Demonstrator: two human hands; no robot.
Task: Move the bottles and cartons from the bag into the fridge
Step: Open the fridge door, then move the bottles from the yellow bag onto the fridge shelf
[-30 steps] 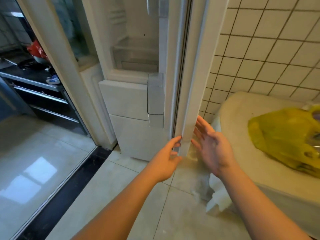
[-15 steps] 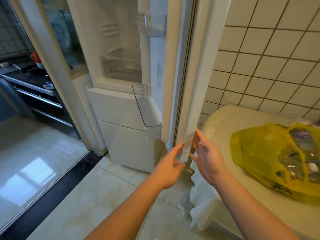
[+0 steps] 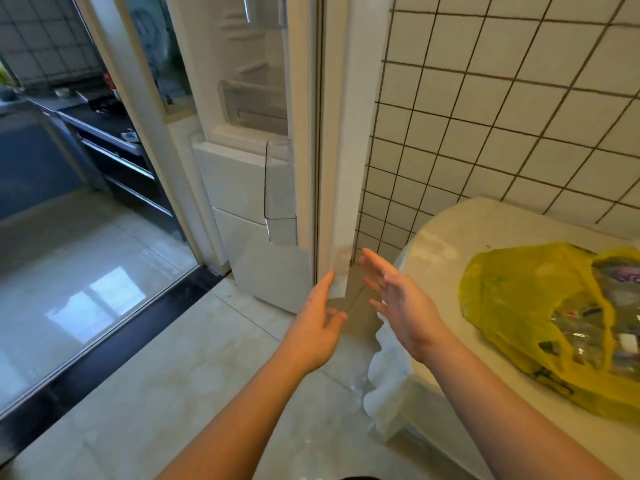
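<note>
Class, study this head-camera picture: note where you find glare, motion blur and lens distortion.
Head view: a bright window reflection glares off the glossy floor; the left hand has slightly smeared fingers, probably from motion, while the right hand looks a little sharper; the wall tiles show bowed grout lines and the fridge door leans, typical of a wide-angle lens.

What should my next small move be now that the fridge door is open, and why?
Probably swing the right hand over to the yellow bag on the table and take out a bottle. The fridge door stands open, both hands are open and hold nothing, the left hand at the door's lower corner, and the bottles show inside the bag.
</note>
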